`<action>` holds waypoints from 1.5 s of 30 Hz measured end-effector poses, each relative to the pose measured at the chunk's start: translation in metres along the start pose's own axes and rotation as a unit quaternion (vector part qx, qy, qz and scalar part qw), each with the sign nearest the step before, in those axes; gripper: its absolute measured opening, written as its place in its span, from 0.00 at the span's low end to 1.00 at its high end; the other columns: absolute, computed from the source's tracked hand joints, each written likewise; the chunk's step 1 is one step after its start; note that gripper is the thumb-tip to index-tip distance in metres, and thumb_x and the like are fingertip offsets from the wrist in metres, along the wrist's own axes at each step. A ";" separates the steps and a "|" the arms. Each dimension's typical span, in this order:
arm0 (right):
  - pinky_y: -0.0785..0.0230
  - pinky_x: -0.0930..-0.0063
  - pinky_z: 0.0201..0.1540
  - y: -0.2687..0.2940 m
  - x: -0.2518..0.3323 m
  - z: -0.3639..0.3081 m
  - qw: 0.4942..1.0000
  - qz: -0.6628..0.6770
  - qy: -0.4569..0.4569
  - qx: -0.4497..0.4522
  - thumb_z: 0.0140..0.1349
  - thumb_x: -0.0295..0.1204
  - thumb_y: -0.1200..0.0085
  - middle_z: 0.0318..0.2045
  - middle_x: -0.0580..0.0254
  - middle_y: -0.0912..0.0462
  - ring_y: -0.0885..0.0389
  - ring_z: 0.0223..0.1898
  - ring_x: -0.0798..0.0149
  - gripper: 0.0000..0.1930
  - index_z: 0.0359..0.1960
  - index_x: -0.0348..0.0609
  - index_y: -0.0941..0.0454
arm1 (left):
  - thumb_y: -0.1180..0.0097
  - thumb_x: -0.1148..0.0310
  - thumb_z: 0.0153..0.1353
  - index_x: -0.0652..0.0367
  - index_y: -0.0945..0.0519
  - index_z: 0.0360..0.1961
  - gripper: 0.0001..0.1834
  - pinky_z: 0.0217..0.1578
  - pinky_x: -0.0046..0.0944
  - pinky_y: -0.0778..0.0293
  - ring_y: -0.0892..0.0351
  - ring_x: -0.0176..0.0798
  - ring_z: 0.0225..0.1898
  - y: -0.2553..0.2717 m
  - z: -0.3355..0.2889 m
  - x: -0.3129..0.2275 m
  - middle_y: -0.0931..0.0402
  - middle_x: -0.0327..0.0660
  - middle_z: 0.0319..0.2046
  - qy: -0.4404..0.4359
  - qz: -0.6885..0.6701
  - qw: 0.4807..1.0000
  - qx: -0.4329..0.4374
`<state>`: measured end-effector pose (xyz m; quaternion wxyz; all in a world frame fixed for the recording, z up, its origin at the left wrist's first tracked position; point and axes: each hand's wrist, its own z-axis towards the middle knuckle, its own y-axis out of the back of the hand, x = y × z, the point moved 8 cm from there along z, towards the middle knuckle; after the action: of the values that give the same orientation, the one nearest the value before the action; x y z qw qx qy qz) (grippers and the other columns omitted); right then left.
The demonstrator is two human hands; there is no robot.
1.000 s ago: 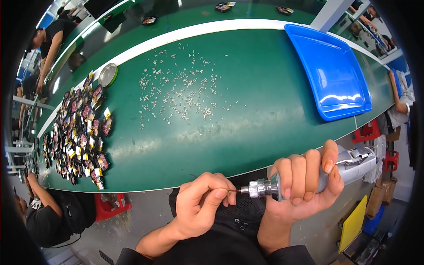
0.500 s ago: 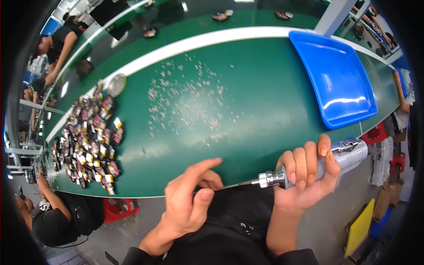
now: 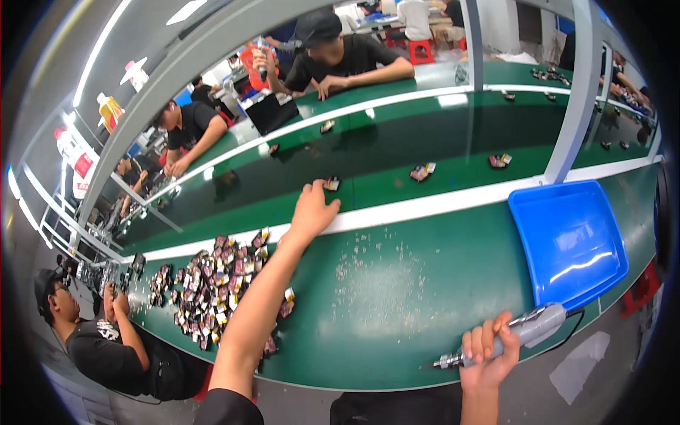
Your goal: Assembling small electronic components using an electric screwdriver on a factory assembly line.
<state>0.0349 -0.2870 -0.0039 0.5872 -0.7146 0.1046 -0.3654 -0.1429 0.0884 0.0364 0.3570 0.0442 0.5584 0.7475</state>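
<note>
My left hand (image 3: 313, 210) reaches out over the far white rail to the dark green belt. Its fingertips are beside a small black part (image 3: 331, 183) with yellow and white bits; the thumb stands apart from the fingers, and whether they touch the part is hard to see. My right hand (image 3: 490, 352) is wrapped round a grey electric screwdriver (image 3: 536, 327) near the front table edge, its silver tip pointing left. Under my left forearm spreads a large pile of similar small parts (image 3: 212, 287), partly hidden by the arm.
Small clear bits (image 3: 382, 280) lie scattered mid-table. A blue tray (image 3: 572, 237) stands at the right, next to a grey upright post (image 3: 571, 99). More parts (image 3: 422, 171) sit along the belt. People work across the belt, and another person (image 3: 106, 333) sits at the left.
My left hand has gone from beside the screwdriver tip out to the belt part. The view has tilted up, showing more of the belt. My right hand still grips the screwdriver.
</note>
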 end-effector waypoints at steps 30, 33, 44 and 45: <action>0.40 0.73 0.20 -0.002 -0.007 -0.042 0.997 0.020 -0.069 -0.010 0.63 0.31 0.59 0.11 0.69 0.39 0.40 0.11 0.71 0.05 0.32 0.43 0.36 | 0.39 0.79 0.44 0.76 0.29 0.51 0.29 0.45 0.43 0.26 0.28 0.50 0.44 0.055 -0.278 -0.173 0.31 0.54 0.54 -0.287 -0.126 0.925 0.214; 0.38 0.72 0.20 -0.006 -0.022 -0.057 0.996 0.011 -0.086 -0.011 0.63 0.31 0.60 0.10 0.69 0.39 0.39 0.10 0.71 0.06 0.32 0.43 0.36 | 0.41 0.81 0.43 0.77 0.28 0.49 0.27 0.43 0.41 0.26 0.28 0.50 0.43 0.055 -0.275 -0.172 0.30 0.54 0.53 -0.271 -0.164 0.925 0.210; 0.37 0.70 0.23 -0.011 -0.080 -0.104 0.986 -0.016 -0.165 -0.025 0.62 0.28 0.57 0.13 0.65 0.35 0.35 0.14 0.66 0.03 0.35 0.43 0.34 | 0.38 0.80 0.42 0.74 0.23 0.36 0.17 0.28 0.37 0.22 0.22 0.47 0.32 0.055 -0.276 -0.193 0.22 0.54 0.39 -0.347 -0.107 0.928 0.087; 0.37 0.70 0.23 -0.010 -0.083 -0.105 0.986 -0.019 -0.163 -0.027 0.62 0.28 0.57 0.13 0.65 0.35 0.35 0.14 0.66 0.03 0.35 0.43 0.34 | 0.38 0.80 0.42 0.74 0.23 0.36 0.17 0.28 0.37 0.22 0.22 0.47 0.32 0.055 -0.276 -0.194 0.22 0.54 0.39 -0.347 -0.110 0.927 0.087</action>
<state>-0.0945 -0.3162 -0.0237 0.5699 -0.7820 0.0037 -0.2522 -0.1541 -0.2533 0.0454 0.6033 0.2699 0.4640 0.5898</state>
